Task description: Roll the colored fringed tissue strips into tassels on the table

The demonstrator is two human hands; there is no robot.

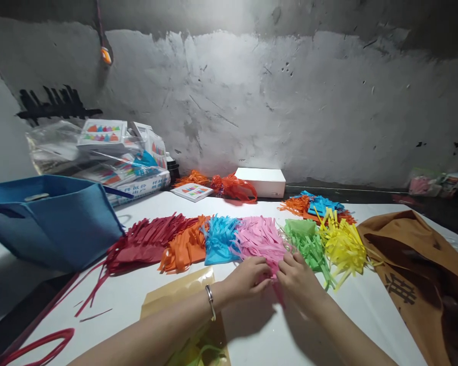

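Note:
A pink paper tassel fringe lies in the middle of a row of coloured fringes. My left hand, with a bracelet at the wrist, is closed on its near edge. Close beside it, my right hand pinches the same pink paper, and a thin pink strip hangs below the fingers. The fingertips partly hide the gripped edge. Left of the pink lie blue, orange and dark red fringes. To its right are a green fringe and a yellow fringe.
A blue felt bag stands at the left, near a plastic bag of printed packs. Yellow-brown packaging lies under my left forearm. At the back are a white box and more fringes; brown cloth covers the right.

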